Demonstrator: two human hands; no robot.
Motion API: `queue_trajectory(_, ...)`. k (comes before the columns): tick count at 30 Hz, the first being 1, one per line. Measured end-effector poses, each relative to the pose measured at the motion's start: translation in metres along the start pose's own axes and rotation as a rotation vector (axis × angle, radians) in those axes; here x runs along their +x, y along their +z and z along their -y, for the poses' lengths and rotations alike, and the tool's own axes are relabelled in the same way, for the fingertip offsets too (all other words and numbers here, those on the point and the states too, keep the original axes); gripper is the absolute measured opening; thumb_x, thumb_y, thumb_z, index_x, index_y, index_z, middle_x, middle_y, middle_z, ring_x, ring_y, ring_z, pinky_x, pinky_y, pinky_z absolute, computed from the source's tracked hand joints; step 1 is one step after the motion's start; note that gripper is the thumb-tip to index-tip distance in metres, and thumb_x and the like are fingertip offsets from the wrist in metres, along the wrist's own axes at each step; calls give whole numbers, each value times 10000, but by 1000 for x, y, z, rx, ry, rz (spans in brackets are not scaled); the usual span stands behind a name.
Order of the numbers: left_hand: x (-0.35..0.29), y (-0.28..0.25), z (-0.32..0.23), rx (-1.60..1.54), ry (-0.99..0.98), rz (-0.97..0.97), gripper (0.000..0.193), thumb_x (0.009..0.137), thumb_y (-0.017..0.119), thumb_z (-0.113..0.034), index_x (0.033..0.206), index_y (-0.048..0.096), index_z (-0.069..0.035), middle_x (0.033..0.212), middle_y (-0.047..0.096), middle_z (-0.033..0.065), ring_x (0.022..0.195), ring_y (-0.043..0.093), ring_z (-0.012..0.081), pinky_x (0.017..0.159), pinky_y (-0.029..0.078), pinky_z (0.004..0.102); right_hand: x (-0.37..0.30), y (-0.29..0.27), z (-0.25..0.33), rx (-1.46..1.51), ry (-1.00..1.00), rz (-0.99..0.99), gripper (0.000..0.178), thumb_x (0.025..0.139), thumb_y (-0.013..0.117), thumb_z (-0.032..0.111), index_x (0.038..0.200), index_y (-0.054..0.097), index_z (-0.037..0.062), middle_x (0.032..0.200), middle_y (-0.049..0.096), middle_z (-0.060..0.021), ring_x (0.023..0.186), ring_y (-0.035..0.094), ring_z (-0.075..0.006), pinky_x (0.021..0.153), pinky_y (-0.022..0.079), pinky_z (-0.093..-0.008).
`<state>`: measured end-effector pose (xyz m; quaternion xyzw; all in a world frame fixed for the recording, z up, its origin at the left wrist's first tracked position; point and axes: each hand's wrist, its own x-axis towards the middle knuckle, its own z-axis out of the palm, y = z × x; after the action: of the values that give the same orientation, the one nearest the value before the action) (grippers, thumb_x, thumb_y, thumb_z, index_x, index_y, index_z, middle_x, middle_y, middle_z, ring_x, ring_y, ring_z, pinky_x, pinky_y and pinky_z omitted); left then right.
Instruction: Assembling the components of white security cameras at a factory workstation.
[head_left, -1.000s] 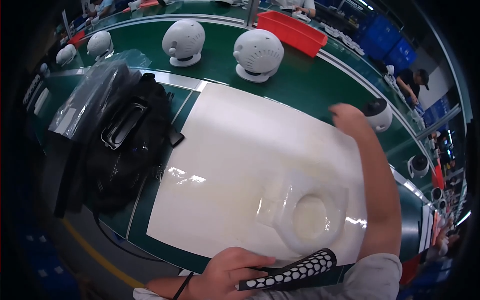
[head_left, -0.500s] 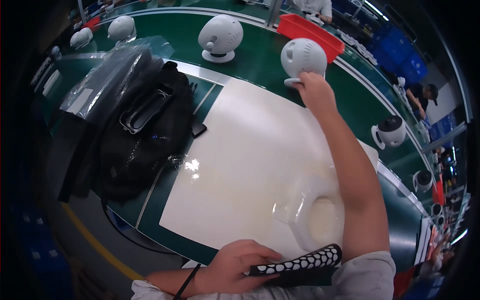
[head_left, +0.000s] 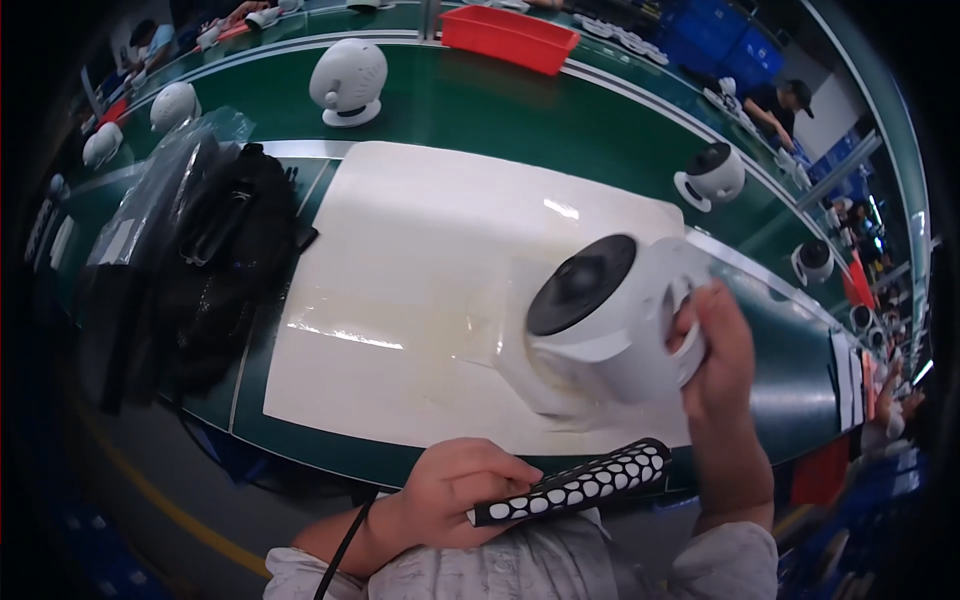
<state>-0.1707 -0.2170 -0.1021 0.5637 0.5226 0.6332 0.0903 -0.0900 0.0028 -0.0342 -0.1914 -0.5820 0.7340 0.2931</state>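
My right hand point(head_left: 722, 345) is closed round the stand at the back of a white, round-bodied fan-like appliance point(head_left: 625, 335). The appliance is tipped, its round black front facing up and left, over the right part of a white mat point(head_left: 390, 230). Beneath it shows part of a glossy pale moulded holder point(head_left: 515, 345); whether they touch I cannot tell. Close to my body, my left hand point(head_left: 465, 490) is closed on a flat black thing with white spots point(head_left: 590, 487), its kind unclear. A thin black cord point(head_left: 345, 548) crosses my left wrist.
Left of the mat lie a black bag point(head_left: 235, 270) and clear plastic bags point(head_left: 165, 190). Beyond, a green conveyor point(head_left: 470, 110) carries similar white appliances, one at the far left point(head_left: 348, 80) and another at the right point(head_left: 712, 175). A red bin point(head_left: 510, 38) and a co-worker point(head_left: 780, 110) are farther off.
My right hand has brought the white appliance from the conveyor back over the mat and holder, turning its black front into sight. My left hand still holds the spotted thing. The view has shifted.
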Motion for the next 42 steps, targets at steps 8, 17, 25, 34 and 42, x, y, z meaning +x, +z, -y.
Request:
queue_trajectory(8,6,16,-1,9,-216,-46,173,608,699,-12,673,541,10,807,591,125,655,578,191,586,452,254,-51,-31,-20,74,309,197,318,859,460,214,1062,387,-20,920,551,-151,858,566,-228,799,454,-339)
queue_trajectory(17,10,39,-7,-378,-621,-172,302,685,668,15,943,512,3,861,580,74,756,548,109,683,439,234,-96,-49,-56,-204,-235,166,464,673,700,6,1050,430,9,978,522,-97,856,532,-141,726,436,-246)
queue_trajectory(25,8,34,-6,-211,-643,-122,188,615,677,70,752,561,17,707,584,87,620,538,131,576,430,253,-85,-51,-37,-479,-168,250,213,667,691,35,838,565,12,851,599,-120,753,587,-198,657,458,-266)
queue_trajectory(34,8,40,-4,-73,-485,-98,208,568,668,125,630,510,5,611,535,95,558,523,181,516,413,276,-77,-48,-24,-780,-813,181,243,620,691,18,825,567,54,925,586,-101,882,547,-262,759,432,-329)
queue_trajectory(42,7,41,-2,-17,-410,-46,215,578,672,119,607,498,-4,597,528,85,548,528,183,499,411,280,-79,-33,-21,-730,-584,247,298,626,668,-17,880,538,70,866,583,-32,843,543,-223,716,393,-323)
